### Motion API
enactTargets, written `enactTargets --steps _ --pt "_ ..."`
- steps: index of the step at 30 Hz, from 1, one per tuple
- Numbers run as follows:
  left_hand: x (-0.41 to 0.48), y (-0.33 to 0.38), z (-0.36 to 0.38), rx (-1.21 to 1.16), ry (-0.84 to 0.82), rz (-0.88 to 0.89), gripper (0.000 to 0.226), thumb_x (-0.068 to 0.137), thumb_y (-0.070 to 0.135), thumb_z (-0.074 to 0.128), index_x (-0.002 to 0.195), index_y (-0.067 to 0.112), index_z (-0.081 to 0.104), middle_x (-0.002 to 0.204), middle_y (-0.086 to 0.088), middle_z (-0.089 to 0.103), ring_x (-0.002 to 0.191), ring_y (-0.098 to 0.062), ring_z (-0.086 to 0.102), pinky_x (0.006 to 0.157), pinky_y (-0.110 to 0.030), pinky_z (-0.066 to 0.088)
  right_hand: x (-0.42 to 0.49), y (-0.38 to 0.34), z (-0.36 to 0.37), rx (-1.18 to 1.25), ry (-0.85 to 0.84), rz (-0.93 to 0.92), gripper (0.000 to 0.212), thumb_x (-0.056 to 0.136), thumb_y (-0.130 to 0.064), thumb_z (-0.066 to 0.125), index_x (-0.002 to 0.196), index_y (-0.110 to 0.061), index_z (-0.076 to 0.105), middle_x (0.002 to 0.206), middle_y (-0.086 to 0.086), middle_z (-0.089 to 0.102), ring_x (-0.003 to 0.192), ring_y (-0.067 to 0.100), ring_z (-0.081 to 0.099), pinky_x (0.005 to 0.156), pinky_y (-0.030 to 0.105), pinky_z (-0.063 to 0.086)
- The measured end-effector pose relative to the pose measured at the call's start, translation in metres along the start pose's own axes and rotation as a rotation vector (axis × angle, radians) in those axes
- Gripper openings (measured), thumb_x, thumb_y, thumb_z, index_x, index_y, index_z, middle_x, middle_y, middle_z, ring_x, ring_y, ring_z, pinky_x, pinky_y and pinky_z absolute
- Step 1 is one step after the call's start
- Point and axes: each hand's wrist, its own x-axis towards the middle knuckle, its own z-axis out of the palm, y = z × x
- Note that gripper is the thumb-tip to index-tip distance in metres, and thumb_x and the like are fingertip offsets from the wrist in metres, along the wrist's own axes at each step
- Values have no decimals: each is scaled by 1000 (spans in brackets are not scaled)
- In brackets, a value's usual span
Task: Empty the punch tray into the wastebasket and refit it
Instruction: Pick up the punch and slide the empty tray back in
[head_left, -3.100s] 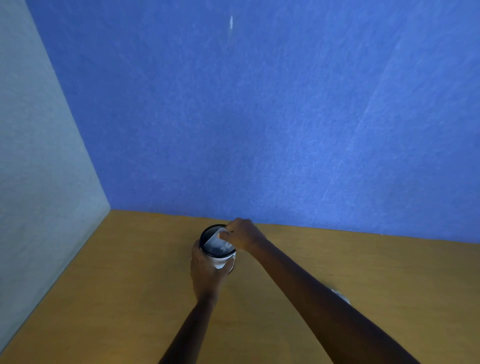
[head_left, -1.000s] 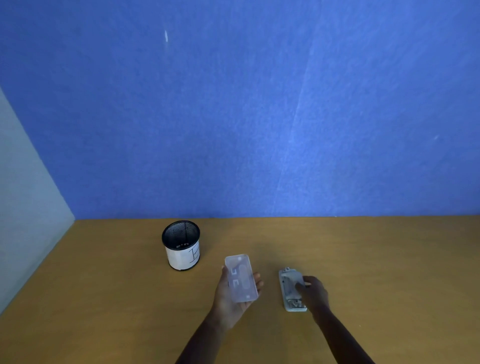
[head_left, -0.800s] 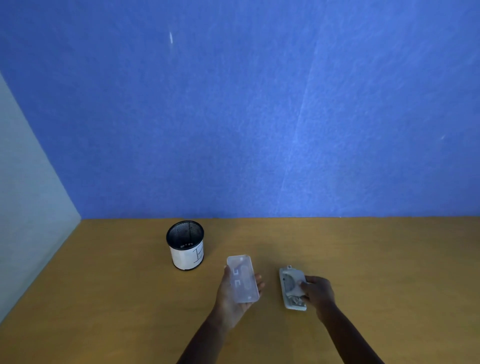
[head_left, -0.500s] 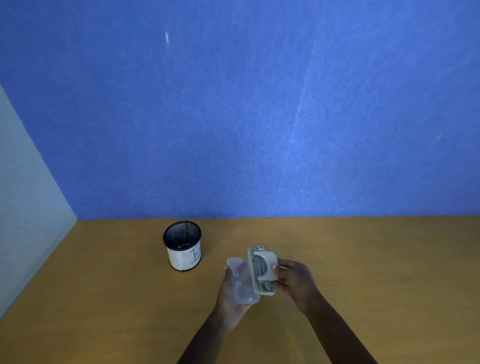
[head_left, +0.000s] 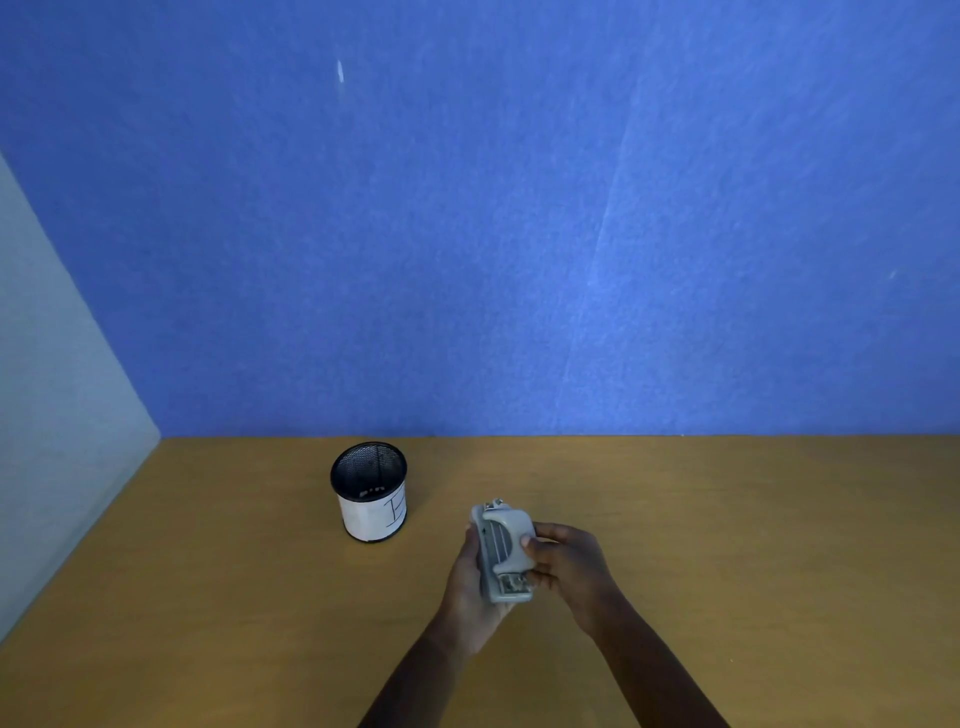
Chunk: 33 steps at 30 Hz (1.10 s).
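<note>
A grey hole punch (head_left: 505, 556) is held above the wooden desk between both hands. My right hand (head_left: 569, 564) grips its right side, thumb on the handle. My left hand (head_left: 467, 587) cups it from below and the left; the clear punch tray sits under the punch against that palm, only a thin edge of it (head_left: 474, 517) showing. The wastebasket (head_left: 370, 491), a small black mesh cup with a white paper band, stands upright on the desk to the left of my hands.
The wooden desk (head_left: 727, 545) runs to a blue partition (head_left: 519, 234) at the back and a grey panel (head_left: 52, 415) on the left.
My right hand lifted the punch off the desk and brought it left onto the tray in my left hand. The tray, plainly visible before, is now covered by the punch.
</note>
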Motion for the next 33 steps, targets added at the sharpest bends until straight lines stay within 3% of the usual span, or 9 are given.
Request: enactTargets --steps 4,6,12,16,18,21,23,29,33 --pt "2 -1 0 59 -5 32 53 98 41 20 106 9 61 80 -9 74 66 -20 68 55 -27 53 0 -1 -1 -26 7 -13 27 87 6 55 113 13 59 92 25 62 75 29 61 60 31 50" --pt "1 -2 -1 142 -1 58 50 98 39 21 106 10 61 79 -8 75 66 -18 70 55 -27 55 -1 -1 -2 -49 8 -14 25 86 5 56 110 10 60 91 25 63 68 27 62 56 28 53" --pt "-7 -1 1 459 116 191 38 97 27 37 115 -1 55 89 -17 63 67 -24 65 55 -28 53 -2 1 -1 -102 -30 -2 13 83 6 60 94 -1 59 75 12 64 67 22 64 51 23 56" --pt "-11 -5 2 549 226 265 37 100 23 28 115 2 55 99 -23 60 81 -32 60 65 -33 49 0 1 0 -246 -54 -29 13 84 -1 62 96 -1 61 87 17 65 84 30 66 65 32 57" --pt "-11 -5 1 592 255 286 36 100 22 29 112 2 56 99 -24 60 86 -32 58 68 -34 48 2 3 -1 -274 -38 -77 8 88 -9 59 91 -3 62 88 17 65 83 29 66 70 34 57" --pt "-10 -6 -2 633 247 282 37 100 21 31 111 -3 57 97 -25 61 87 -32 58 73 -34 48 8 2 -7 -479 150 -305 13 89 -12 57 93 -4 66 86 6 64 77 18 60 61 8 45" --pt "-10 -6 -4 675 235 282 32 100 19 33 100 2 60 91 -22 62 83 -30 59 72 -34 47 11 -3 -10 -588 202 -412 19 88 -11 58 101 -2 68 91 4 65 82 12 57 57 3 38" --pt "-11 -10 -5 937 177 316 28 98 15 38 80 24 58 67 1 55 54 -2 51 50 -15 38 18 -23 -9 -787 -35 -358 24 87 -12 59 104 0 72 108 15 73 90 12 62 58 5 38" --pt "-11 -11 -10 1070 126 323 23 98 16 39 86 20 58 69 -3 54 58 -10 47 51 -18 33 20 -27 -11 -834 -125 -290 24 82 -4 62 103 1 72 109 18 72 87 9 58 53 -6 34"
